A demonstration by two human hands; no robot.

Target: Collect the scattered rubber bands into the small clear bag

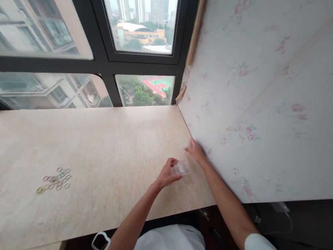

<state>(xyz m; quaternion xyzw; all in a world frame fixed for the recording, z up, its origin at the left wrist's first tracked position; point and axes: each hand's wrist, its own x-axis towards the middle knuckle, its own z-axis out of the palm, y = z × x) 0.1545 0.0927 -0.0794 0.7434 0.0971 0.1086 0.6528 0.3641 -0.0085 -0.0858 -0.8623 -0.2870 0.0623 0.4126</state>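
Observation:
My left hand (pixel 167 174) grips a small clear plastic box (pixel 183 168) by its left side, thumb and fingers on opposite edges. The box is just above or on the beige stone-patterned ledge (pixel 111 147); which of the two, I cannot tell. Farther right, close against the wall, my right hand (pixel 196 150) has its fingers bent together. A small, pale, see-through bit shows at those fingertips, too small to name. Well to the left, a loose cluster of thin coloured rings (pixel 57 180), like rubber bands, lies on the ledge.
A wall with faded flower-print paper (pixel 270 89) rises along the right. Dark-framed windows (pixel 144 63) stand behind the ledge. Below the front edge, a white curved frame (pixel 100 245) is at the left, and a white plug with a cable (pixel 280 207) is at the right.

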